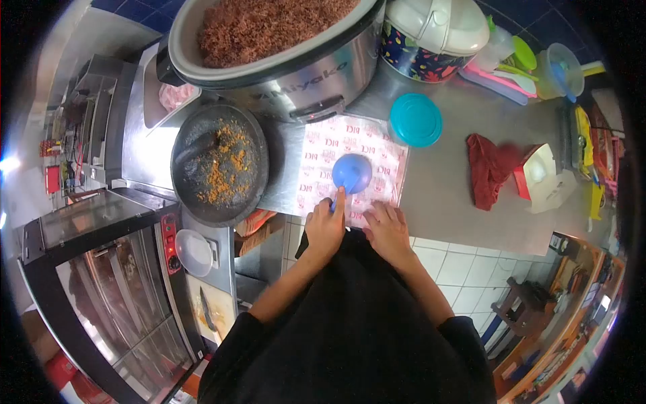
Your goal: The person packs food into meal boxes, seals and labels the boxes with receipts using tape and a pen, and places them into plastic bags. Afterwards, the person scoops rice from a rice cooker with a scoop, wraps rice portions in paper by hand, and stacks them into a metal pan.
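My left hand [326, 227] is closed around the handle of a blue rice scoop [351, 172], its index finger stretched along the handle. The scoop's round head rests on or just over a sheet of printed food wrapping paper [319, 158], white and pink with red lettering. My right hand [385, 225] lies on the near edge of the paper with fingers apart and holds nothing. A turquoise round lid [416, 120] sits beside the paper's far right corner. Behind the paper stands a large steel rice cooker [289, 91] filled with reddish-brown rice [269, 30].
On the left sits a stone mortar [254, 182] with orange-brown paste. A glass display warmer [114, 269] and a cutting board with a knife [206, 308] are lower left. To the right are a dark red cloth [483, 168], an opened carton [538, 168] and a patterned rice container [424, 60].
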Available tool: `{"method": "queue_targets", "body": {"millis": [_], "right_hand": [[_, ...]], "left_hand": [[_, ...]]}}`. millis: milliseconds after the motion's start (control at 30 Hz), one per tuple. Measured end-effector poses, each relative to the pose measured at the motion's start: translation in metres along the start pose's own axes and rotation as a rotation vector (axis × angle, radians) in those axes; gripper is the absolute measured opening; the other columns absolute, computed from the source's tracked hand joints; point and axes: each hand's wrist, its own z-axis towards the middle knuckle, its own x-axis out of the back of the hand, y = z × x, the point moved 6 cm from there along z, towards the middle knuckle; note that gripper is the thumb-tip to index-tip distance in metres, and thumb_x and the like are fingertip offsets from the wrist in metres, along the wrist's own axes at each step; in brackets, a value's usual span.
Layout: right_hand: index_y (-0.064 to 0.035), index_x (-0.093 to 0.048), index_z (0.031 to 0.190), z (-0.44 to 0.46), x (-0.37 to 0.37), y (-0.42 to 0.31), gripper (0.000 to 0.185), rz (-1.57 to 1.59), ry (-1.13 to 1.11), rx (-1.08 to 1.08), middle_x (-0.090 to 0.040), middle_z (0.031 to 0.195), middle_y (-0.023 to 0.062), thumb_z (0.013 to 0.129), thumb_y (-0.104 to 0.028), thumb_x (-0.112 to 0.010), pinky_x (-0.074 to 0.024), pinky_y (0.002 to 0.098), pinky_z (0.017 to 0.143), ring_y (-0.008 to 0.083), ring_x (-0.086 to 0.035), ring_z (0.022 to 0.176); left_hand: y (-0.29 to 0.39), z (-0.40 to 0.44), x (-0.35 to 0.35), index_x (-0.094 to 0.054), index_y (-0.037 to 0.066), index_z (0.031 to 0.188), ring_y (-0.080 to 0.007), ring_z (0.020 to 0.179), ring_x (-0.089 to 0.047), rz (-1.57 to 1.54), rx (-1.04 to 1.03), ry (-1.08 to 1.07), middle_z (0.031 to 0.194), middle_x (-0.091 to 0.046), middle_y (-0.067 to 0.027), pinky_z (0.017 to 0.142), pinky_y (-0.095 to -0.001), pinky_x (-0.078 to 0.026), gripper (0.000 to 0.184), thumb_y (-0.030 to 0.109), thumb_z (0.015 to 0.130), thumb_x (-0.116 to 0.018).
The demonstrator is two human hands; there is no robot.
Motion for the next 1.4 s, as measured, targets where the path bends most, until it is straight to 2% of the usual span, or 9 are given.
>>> {"method": "queue_targets", "body": {"millis": [233,333,600,833,900,1000,1233,1300,1400], "right_hand": [[-0.0115,-0.066,0.110,-0.006,-0.023,-0.005,0.028,-0.260,0.186,0.050,-0.063,0.119,0.0073,0.085,-0.024,-0.066,-0.0392,0.0520,0.107,0.0259,-0.055,0.122],[-0.0117,-0.066,0.116,-0.002,-0.018,-0.007,0.039,-0.366,0.080,0.080,-0.064,0.121,0.0073,0.081,-0.028,-0.074,-0.0377,0.0520,0.109,0.0245,-0.058,0.119],[-0.0113,-0.069,0.107,0.004,-0.022,-0.009,0.023,-0.227,0.035,0.111,-0.070,0.100,0.0060,0.088,-0.021,-0.062,-0.0390,0.0524,0.107,0.0227,-0.069,0.096],[-0.0103,-0.074,0.100,0.007,-0.018,-0.011,0.021,-0.117,-0.039,0.044,-0.071,0.101,0.0073,0.088,-0.018,-0.058,-0.0386,0.0513,0.105,0.0234,-0.068,0.101],[-0.0108,-0.074,0.095,0.004,-0.022,-0.013,0.019,-0.244,0.090,0.089,-0.071,0.096,0.0065,0.086,-0.019,-0.060,-0.0402,0.0505,0.100,0.0237,-0.068,0.096],[-0.0115,-0.074,0.095,0.004,-0.027,-0.015,0.019,-0.188,0.022,0.118,-0.070,0.089,0.0052,0.084,-0.020,-0.061,-0.0422,0.0518,0.097,0.0238,-0.067,0.093],[-0.0108,-0.072,0.090,0.000,-0.042,-0.030,0.015,-0.254,0.077,0.088,-0.070,0.084,0.0049,0.081,-0.019,-0.063,-0.0503,0.0491,0.094,0.0231,-0.069,0.089],[-0.0060,-0.067,0.095,0.005,-0.029,-0.033,0.017,-0.193,-0.036,0.093,-0.068,0.086,0.0093,0.080,-0.012,-0.060,-0.0556,0.0390,0.083,0.0277,-0.069,0.087],[-0.0088,-0.069,0.097,0.011,-0.020,-0.033,0.017,-0.145,-0.132,0.051,-0.071,0.092,0.0094,0.082,-0.014,-0.061,-0.0558,0.0428,0.086,0.0278,-0.071,0.092]], "left_hand": [[-0.009,-0.007,-0.021,-0.055,0.015,0.144,-0.0236,0.070,-0.062,0.033,-0.048,-0.127,0.086,-0.054,-0.0082,0.056,-0.0387,-0.052,0.058,0.012,0.086,-0.062],[-0.015,-0.010,-0.026,-0.064,0.014,0.134,-0.0253,0.067,-0.062,0.050,-0.085,-0.211,0.081,-0.049,-0.0087,0.053,-0.0395,-0.053,0.045,0.013,0.088,-0.059],[-0.013,0.011,0.001,-0.071,0.014,0.121,-0.0278,0.068,-0.066,0.040,-0.060,-0.317,0.084,-0.053,-0.0110,0.055,-0.0425,-0.055,0.033,0.012,0.091,-0.058],[-0.010,0.015,0.005,-0.050,0.017,0.145,-0.0334,0.064,-0.065,-0.094,-0.111,-0.314,0.084,-0.056,-0.0147,0.055,-0.0461,-0.055,0.055,0.020,0.092,-0.061],[-0.015,0.015,0.004,-0.043,0.015,0.152,-0.0308,0.059,-0.064,-0.124,-0.011,-0.288,0.081,-0.056,-0.0126,0.053,-0.0460,-0.054,0.063,0.020,0.092,-0.061],[-0.021,0.015,-0.001,-0.039,0.014,0.155,-0.0268,0.054,-0.061,0.019,-0.122,-0.244,0.077,-0.055,-0.0097,0.048,-0.0437,-0.053,0.068,0.019,0.091,-0.062],[-0.037,0.004,-0.023,-0.040,0.014,0.155,-0.0232,0.051,-0.060,-0.014,-0.223,-0.180,0.076,-0.055,-0.0074,0.045,-0.0391,-0.052,0.073,0.018,0.087,-0.066],[-0.039,0.007,-0.022,-0.040,0.016,0.155,-0.0230,0.051,-0.060,-0.041,-0.243,-0.184,0.076,-0.055,-0.0071,0.045,-0.0389,-0.053,0.073,0.018,0.087,-0.067],[-0.040,0.013,-0.010,-0.043,0.017,0.154,-0.0236,0.050,-0.060,-0.114,-0.208,-0.191,0.077,-0.055,-0.0075,0.044,-0.0388,-0.051,0.070,0.018,0.087,-0.066]]}}
